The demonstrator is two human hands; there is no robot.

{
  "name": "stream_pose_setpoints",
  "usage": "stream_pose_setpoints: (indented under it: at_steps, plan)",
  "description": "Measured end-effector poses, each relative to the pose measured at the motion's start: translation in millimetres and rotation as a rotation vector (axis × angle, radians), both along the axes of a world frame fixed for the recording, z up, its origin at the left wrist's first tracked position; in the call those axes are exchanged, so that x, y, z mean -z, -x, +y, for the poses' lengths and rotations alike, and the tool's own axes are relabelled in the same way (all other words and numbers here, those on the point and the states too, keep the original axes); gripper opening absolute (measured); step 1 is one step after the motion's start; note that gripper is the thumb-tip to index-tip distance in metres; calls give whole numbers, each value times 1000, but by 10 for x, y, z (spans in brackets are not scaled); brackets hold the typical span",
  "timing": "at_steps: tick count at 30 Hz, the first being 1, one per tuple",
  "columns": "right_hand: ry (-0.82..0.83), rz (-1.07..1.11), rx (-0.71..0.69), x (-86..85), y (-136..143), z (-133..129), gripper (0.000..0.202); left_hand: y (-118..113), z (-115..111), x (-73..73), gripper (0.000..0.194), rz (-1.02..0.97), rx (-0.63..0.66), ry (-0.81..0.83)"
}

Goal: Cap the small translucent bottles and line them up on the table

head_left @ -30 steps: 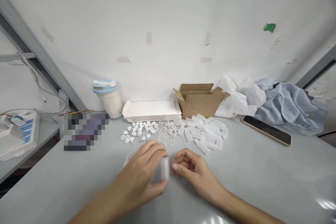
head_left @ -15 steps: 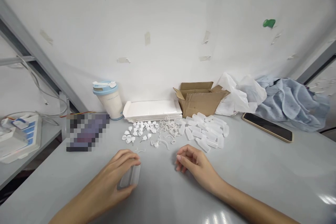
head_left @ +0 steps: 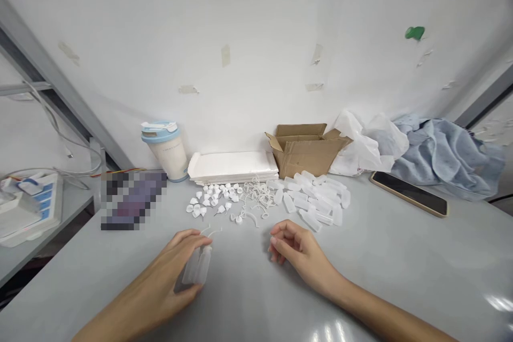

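My left hand (head_left: 182,262) arches over small translucent plastic bottles (head_left: 203,266) that lie side by side on the table. Its fingertips reach the neck end of the nearest bottle and its thumb the base, so that bottle sits between them. Just past these fingers are thin curved white tubes (head_left: 215,232). My right hand (head_left: 294,246) rests on the table with fingers curled in and thumb against them; nothing shows in it. Beyond the hands lie white pointed caps (head_left: 206,203), a tangle of curved white tubes (head_left: 258,195) and a heap of translucent bottles (head_left: 316,197).
Along the wall stand a cup with a blue lid (head_left: 166,152), a stack of white flat packs (head_left: 234,165), an open cardboard box (head_left: 308,155) and white plastic bags (head_left: 356,144). A phone (head_left: 409,192) and blue cloth (head_left: 444,155) lie right; a power strip (head_left: 48,203) left.
My left hand has shifted slightly left and its thumb has drawn back a little. The bottles under it show more, including one's neck. My right hand has barely moved.
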State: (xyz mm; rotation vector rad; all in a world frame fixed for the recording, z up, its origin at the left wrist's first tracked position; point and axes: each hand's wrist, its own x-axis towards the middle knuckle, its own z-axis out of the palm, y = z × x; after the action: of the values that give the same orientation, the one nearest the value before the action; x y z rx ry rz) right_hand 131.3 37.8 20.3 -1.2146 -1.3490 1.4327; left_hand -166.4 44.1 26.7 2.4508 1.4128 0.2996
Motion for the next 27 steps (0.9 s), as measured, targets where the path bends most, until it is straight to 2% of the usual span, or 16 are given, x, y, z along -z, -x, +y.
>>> stream_pose_setpoints:
  at_steps: [20,27]
  plan:
    - [-12,-15,-8,-21,9,-17,15,39,37,32,57,15,70,-49]
    - [-152,-241,-106,-114,11,-62,9,6,48,-22,54,-7,81,-73]
